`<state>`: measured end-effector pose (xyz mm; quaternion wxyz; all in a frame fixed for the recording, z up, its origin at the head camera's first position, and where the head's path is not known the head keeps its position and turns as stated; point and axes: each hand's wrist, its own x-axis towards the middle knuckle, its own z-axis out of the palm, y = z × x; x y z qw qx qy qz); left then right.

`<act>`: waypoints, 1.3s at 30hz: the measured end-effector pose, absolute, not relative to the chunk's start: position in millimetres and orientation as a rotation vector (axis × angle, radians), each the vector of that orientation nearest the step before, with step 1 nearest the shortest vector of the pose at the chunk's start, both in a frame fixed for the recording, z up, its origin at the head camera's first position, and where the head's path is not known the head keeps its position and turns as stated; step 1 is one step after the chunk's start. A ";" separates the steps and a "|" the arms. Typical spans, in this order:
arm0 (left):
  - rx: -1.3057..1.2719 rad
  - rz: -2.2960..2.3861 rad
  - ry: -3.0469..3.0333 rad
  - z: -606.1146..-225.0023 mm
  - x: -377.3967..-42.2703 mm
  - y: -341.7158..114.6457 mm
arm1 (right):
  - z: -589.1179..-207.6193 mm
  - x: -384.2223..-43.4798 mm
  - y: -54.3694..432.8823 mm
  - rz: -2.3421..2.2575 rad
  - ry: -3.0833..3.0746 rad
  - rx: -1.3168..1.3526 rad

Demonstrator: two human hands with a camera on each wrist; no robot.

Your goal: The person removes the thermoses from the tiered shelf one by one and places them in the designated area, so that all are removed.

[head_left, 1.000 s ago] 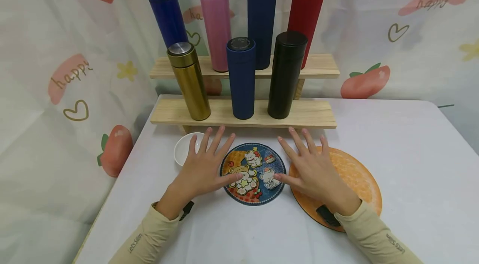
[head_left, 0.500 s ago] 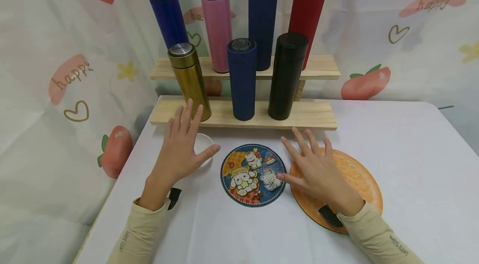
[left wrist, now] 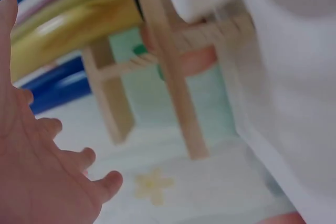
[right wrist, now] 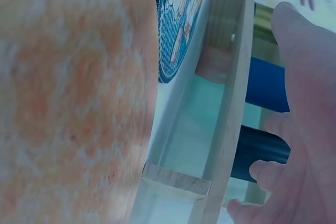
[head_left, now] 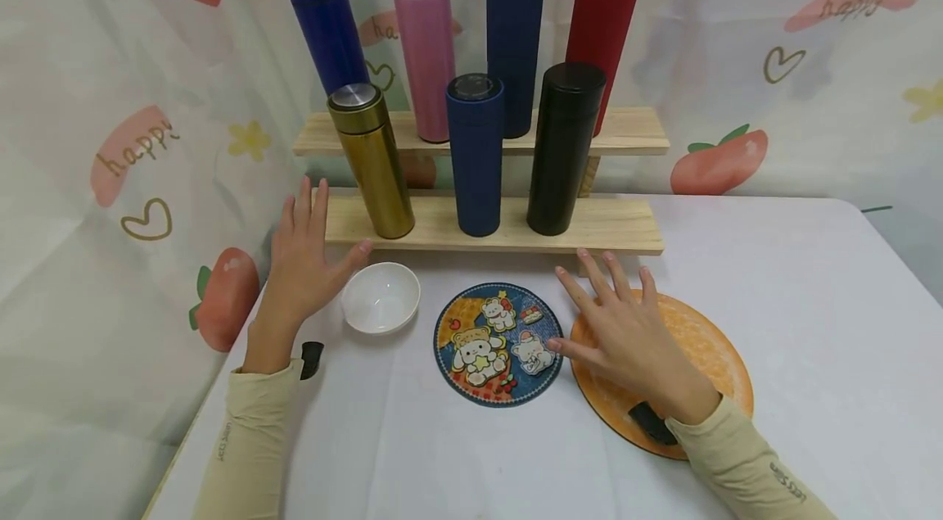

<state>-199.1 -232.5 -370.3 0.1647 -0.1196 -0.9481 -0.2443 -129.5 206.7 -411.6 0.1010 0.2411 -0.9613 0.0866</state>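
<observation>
My left hand [head_left: 300, 274], fingers straight and spread, is at the left end of the wooden rack's lower shelf [head_left: 457, 235]. Beside its thumb stands a white bowl [head_left: 381, 299]; the gold flask [head_left: 374, 168] is a little to its right. My right hand [head_left: 626, 336] is spread over the orange round mat [head_left: 703, 348], its thumb near the edge of the round cartoon mat [head_left: 498, 345]. Neither hand holds anything. In the left wrist view the gold flask [left wrist: 79, 22] shows past the fingers. In the right wrist view the orange mat [right wrist: 79, 98] lies below the palm.
A blue flask [head_left: 475, 160] and a black flask [head_left: 566, 151] share the lower shelf. Behind, the upper shelf [head_left: 633, 135] bears a shiny blue flask [head_left: 324, 29], a pink flask [head_left: 425, 45], a navy flask [head_left: 516, 37] and a red flask [head_left: 607, 20]. A printed curtain [head_left: 832, 94] hangs behind.
My left hand has moved left, from over the bowl and the cartoon mat's edge to the shelf's left end, uncovering the bowl. The right hand has hardly moved.
</observation>
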 end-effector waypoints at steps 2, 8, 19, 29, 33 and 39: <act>-0.317 -0.697 -2.732 -373.8 -203.7 -240.5 | -411.9 -129.4 206.8 0.254 -2.836 0.718; -0.267 -0.724 -2.805 -381.9 -219.0 -257.9 | -412.4 -129.2 207.1 0.278 -2.845 0.711; -0.176 -0.756 -2.949 -397.8 -238.6 -274.5 | -412.6 -128.0 210.3 0.271 -2.808 0.730; -0.162 -0.700 -3.033 -409.2 -248.4 -280.2 | -412.1 -128.1 210.4 0.253 -2.830 0.726; -0.151 -0.710 -3.036 -410.4 -249.3 -282.3 | -412.0 -127.8 210.4 0.251 -2.822 0.728; -0.131 -0.693 -3.030 -411.6 -250.1 -286.4 | -412.1 -128.4 212.2 0.260 -2.820 0.718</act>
